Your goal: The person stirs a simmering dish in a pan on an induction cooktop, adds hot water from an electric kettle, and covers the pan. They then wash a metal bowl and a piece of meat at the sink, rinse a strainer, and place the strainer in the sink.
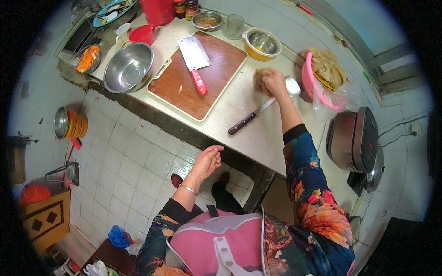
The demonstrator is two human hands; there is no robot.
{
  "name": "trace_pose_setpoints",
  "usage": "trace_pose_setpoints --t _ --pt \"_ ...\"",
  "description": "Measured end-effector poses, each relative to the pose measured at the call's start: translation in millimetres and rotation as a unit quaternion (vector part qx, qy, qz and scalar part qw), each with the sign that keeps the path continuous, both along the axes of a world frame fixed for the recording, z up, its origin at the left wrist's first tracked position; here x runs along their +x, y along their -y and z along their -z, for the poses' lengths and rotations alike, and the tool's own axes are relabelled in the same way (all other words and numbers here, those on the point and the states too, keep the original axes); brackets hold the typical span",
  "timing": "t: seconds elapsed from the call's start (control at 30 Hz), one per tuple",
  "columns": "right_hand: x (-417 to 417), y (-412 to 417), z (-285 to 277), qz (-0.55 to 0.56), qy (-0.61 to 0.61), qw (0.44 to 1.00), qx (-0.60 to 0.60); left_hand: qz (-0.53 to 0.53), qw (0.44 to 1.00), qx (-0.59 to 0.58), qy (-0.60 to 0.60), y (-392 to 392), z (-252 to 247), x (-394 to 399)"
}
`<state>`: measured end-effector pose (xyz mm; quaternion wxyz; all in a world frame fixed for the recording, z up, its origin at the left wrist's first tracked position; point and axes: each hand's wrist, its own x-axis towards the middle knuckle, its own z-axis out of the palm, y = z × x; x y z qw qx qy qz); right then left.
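My right hand grips a brown cloth on the countertop, beside a spatula with a dark handle and metal blade. My left hand is raised in front of the counter's edge with its fingers curled; something small and pale shows at the fingers, too small to name. A cleaver with a red handle lies on the brown cutting board, near a small pale scrap. An empty steel bowl stands left of the board.
Along the wall stand a small steel bowl of food, a glass and a yellow bowl. A pink basket and a rice cooker are on the right. Cut carrots fill a bowl at the left, near a red cup.
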<state>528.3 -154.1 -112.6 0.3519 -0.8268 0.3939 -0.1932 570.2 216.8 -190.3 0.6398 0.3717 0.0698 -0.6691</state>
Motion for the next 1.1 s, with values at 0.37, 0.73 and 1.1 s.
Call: trace_pose_setpoints --t 0.37,0.73,1.1 --pt "34.8 -67.6 51.7 -0.184 0.033 0.982 -0.009 -0.127 0.988 0.056 -0.063 -9.3 54.4 49.9" --pt "40.6 -252.2 4.1 -0.277 0.117 0.953 -0.029 -0.201 0.964 0.012 -0.172 -5.1 35.2 87.7" --pt "121.7 -151.1 22.1 -0.074 -0.053 0.988 -0.125 -0.115 0.993 -0.013 -0.026 -42.8 7.8 150.1"
